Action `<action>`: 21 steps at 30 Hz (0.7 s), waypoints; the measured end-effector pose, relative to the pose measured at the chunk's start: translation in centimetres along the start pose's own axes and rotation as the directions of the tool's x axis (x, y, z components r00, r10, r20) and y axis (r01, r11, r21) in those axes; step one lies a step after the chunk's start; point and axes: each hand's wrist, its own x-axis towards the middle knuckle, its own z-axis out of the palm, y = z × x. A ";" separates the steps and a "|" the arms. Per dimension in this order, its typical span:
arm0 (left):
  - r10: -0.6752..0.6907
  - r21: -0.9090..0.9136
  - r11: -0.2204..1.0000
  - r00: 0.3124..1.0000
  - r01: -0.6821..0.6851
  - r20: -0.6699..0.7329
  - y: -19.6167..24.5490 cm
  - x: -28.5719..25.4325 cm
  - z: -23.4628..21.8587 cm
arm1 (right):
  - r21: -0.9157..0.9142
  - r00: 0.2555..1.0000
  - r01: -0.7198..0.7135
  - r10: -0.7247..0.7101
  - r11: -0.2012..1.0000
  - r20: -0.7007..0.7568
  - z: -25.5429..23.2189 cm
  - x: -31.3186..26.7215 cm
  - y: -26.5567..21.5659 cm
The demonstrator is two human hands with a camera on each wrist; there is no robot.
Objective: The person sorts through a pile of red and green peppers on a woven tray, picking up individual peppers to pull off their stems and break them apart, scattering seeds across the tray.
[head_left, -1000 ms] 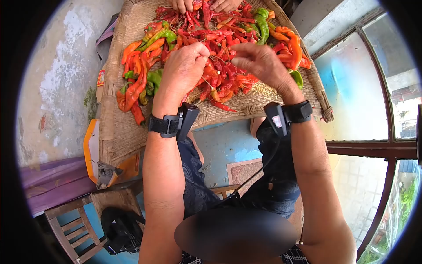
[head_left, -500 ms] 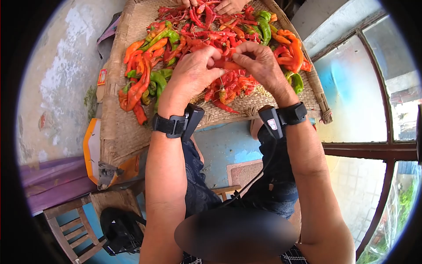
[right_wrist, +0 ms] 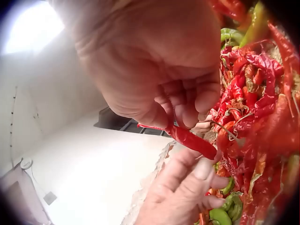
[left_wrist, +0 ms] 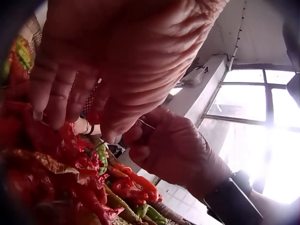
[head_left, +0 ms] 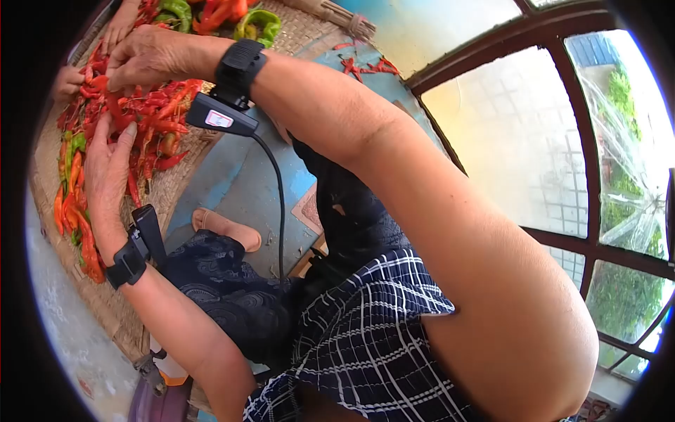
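Observation:
Between finger and thumb, my right hand (head_left: 144, 58) pinches a red chili pepper (right_wrist: 192, 142), seen most plainly in the right wrist view. My left hand (head_left: 109, 172) is just below, its fingers mostly straight and its thumbtip right at the pepper's lower end. Under both hands spreads a heap of wrinkled red chilies (right_wrist: 253, 103). In the left wrist view, the left palm (left_wrist: 140, 61) fills the top, and its fingers reach down over the red peppers (left_wrist: 51, 173). The right hand's fingertips come close beside the left thumb there.
A woven tray (head_left: 186, 162) bears the chilies, with orange and green peppers (head_left: 74, 190) along its side. Another person's hands (head_left: 68, 83) are at its far side. Loose red chilies (head_left: 369, 68) lie on the blue floor near the windows (head_left: 506, 133). A cable (head_left: 280, 190) hangs from the right wrist device.
The head view has swung right, putting tray and hands at upper left. My hands, apart a second ago, came together over the heap and are now close around a red chili pepper.

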 end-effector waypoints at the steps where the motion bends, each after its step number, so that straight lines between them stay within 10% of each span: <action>1: -0.048 0.170 0.985 0.996 0.035 0.074 0.5 0.2 0.0 | -0.010 1.000 0.012 -0.012 1.000 0.003 -0.3 0.1 -0.2; 5: 0.000 0.365 0.930 0.993 -0.043 0.117 -2.1 1.3 1.1 | -0.168 0.999 -0.026 0.032 0.985 0.031 -0.9 0.2 -0.5; 9: 0.005 0.136 0.990 0.975 -0.036 0.221 -3.6 1.7 1.5 | -0.058 0.996 -0.053 0.056 0.997 0.063 -1.5 -0.4 -0.3; 13: 0.212 0.349 0.912 0.976 -0.216 0.053 -2.4 0.5 2.0 | 0.349 0.975 -0.216 0.217 0.912 0.036 -2.5 -0.6 0.1; 15: 0.190 0.358 0.908 0.975 -0.218 0.112 -1.7 0.1 1.9 | 0.243 0.972 -0.174 0.126 0.954 0.198 -4.2 -0.9 1.7; 17: 0.181 0.289 0.933 0.974 -0.214 0.139 -1.7 0.2 1.7 | 0.198 0.911 0.223 -0.277 0.954 0.306 -4.8 0.9 6.3; 19: 0.139 0.371 0.910 0.980 -0.184 0.145 -0.6 0.2 1.4 | -0.241 0.957 -0.274 0.288 0.931 0.024 -3.8 -0.8 -0.6; 21: 0.147 0.409 0.897 0.986 -0.166 0.078 -0.6 0.1 1.0 | 0.286 0.990 -0.120 0.135 0.951 -0.032 -3.4 1.8 1.9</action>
